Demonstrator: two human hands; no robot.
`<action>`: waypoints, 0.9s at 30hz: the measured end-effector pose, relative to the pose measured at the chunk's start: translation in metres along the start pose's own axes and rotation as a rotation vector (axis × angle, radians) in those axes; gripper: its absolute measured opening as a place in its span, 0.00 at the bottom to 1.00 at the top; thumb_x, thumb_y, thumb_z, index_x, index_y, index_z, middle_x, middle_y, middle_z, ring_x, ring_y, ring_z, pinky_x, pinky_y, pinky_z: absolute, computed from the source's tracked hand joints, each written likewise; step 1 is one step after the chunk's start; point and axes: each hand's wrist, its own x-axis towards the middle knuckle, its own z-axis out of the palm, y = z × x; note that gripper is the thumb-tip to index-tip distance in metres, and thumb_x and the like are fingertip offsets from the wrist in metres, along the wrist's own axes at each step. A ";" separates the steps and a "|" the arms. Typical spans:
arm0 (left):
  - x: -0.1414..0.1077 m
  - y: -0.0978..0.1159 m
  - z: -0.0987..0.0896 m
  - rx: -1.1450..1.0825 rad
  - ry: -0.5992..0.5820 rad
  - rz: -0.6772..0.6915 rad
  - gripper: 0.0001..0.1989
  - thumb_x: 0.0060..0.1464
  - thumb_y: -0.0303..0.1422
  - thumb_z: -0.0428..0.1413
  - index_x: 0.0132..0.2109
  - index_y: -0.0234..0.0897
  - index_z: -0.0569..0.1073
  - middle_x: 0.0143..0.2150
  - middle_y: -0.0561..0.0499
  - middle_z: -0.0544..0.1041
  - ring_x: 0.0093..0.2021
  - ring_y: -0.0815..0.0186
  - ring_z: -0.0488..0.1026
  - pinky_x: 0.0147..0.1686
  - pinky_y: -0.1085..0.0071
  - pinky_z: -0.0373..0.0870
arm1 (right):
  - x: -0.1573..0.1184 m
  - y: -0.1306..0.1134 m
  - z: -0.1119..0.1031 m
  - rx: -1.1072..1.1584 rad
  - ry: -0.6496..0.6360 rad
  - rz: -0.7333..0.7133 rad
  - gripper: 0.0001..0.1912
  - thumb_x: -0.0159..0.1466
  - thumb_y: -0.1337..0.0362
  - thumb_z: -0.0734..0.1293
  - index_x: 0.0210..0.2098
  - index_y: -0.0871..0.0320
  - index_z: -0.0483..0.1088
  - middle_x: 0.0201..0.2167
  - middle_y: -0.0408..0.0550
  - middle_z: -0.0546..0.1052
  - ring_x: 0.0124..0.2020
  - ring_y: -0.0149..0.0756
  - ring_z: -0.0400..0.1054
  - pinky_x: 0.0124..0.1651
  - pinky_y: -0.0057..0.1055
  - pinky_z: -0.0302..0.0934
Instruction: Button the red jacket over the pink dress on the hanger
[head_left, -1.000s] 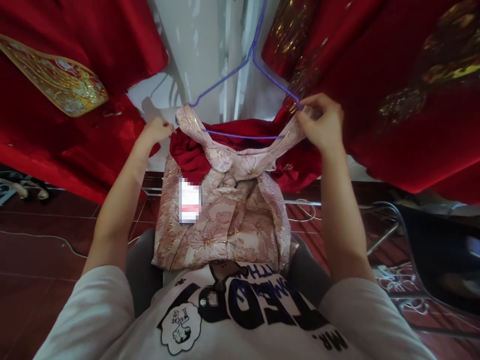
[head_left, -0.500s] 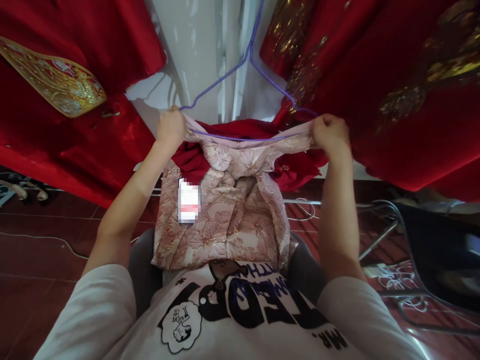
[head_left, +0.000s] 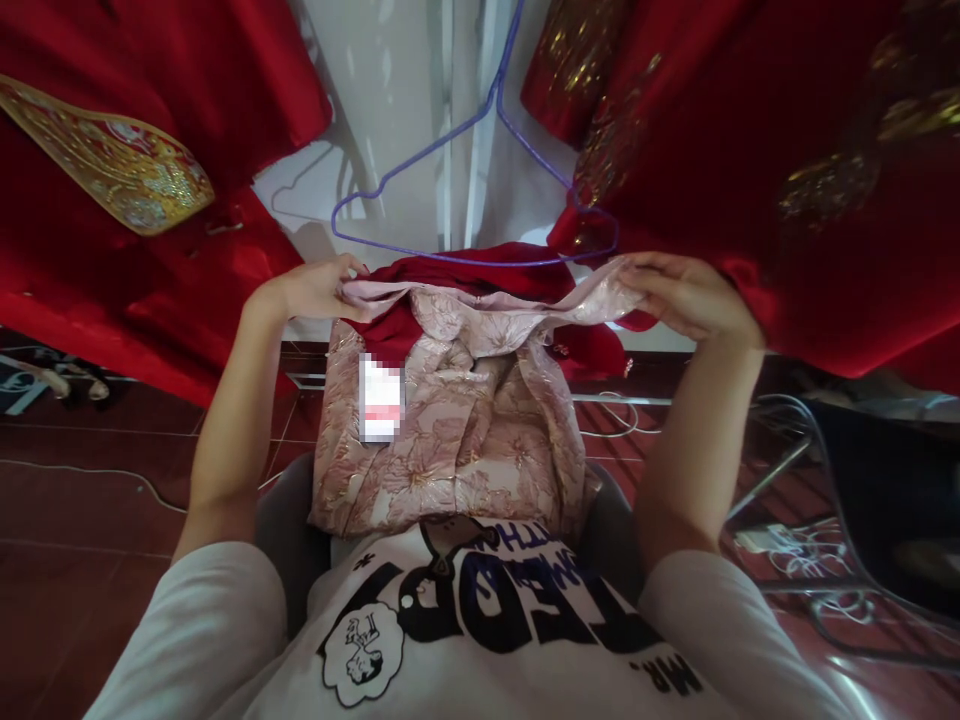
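A pink floral garment [head_left: 420, 450] with gold threads lies over my lap, its upper edge stretched between my hands. My left hand [head_left: 319, 288] pinches the edge at its left end. At the right end, my right hand [head_left: 671, 290] grips the same edge between thumb and fingers. Just above the garment hangs a purple hanger [head_left: 442, 153], with its whole lower bar in view and apart from the pink fabric. A white tag [head_left: 381, 400] rests on the garment's left side.
Red garments with gold decoration [head_left: 127, 160] hang at the left, and more red cloth [head_left: 720, 180] hangs at the right. A dark chair [head_left: 885, 490] stands at the lower right, near white cables [head_left: 802, 550] on the tiled floor.
The garment's upper edge has come off the hanger and moved down toward me. Both hands have moved lower and a little outward, still holding the edge.
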 end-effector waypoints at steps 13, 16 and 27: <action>0.041 0.038 0.050 -0.044 0.148 0.607 0.07 0.66 0.35 0.55 0.47 0.39 0.75 0.58 0.44 0.79 0.61 0.53 0.73 0.70 0.46 0.59 | 0.026 0.017 0.009 -0.277 0.401 -0.625 0.06 0.63 0.60 0.71 0.37 0.54 0.74 0.28 0.44 0.77 0.28 0.33 0.69 0.36 0.35 0.66; 0.044 0.035 0.063 -0.105 0.166 0.654 0.05 0.66 0.34 0.55 0.45 0.39 0.73 0.55 0.43 0.80 0.58 0.54 0.75 0.66 0.50 0.64 | 0.033 0.025 -0.014 -0.347 0.406 -0.610 0.07 0.59 0.69 0.69 0.38 0.55 0.74 0.32 0.46 0.80 0.31 0.34 0.73 0.38 0.36 0.67; 0.030 0.038 0.051 -0.118 0.169 0.657 0.02 0.65 0.32 0.57 0.43 0.40 0.72 0.57 0.44 0.80 0.55 0.56 0.77 0.59 0.55 0.69 | 0.038 0.030 -0.034 -0.427 0.479 -0.650 0.16 0.55 0.79 0.68 0.37 0.53 0.66 0.29 0.41 0.77 0.31 0.34 0.74 0.35 0.34 0.66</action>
